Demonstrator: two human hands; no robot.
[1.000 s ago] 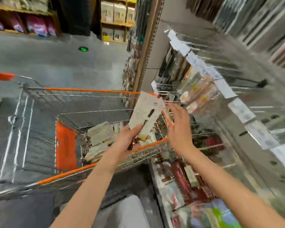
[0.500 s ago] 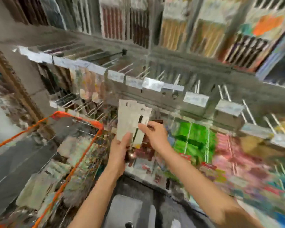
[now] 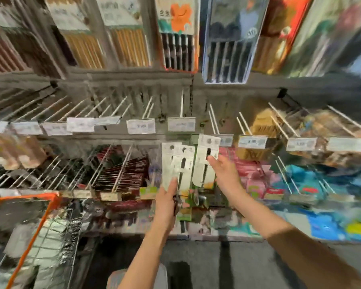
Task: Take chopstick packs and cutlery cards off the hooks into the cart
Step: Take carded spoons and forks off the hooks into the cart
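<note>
two hands now grip separate cutlery cards (image 3: 178, 163): left hand (image 3: 166, 198), right hand (image 3: 222, 171).

- Cards (image 3: 178, 163): white with black slots.
- Cart (image 3: 37, 222): orange rim, silver wire.
- Hooks (image 3: 117, 107): white.
- Packs (image 3: 123, 174): dark red.
- Tags (image 3: 140, 126): white.

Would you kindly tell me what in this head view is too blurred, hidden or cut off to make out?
- Price tags: print smeared by motion blur.
- White cutlery cards in the left hand: count unclear, they overlap.
- Card at the right hand: blur hides whether it hangs on a hook.
- Cart: cut by the left edge, contents smeared.
</note>
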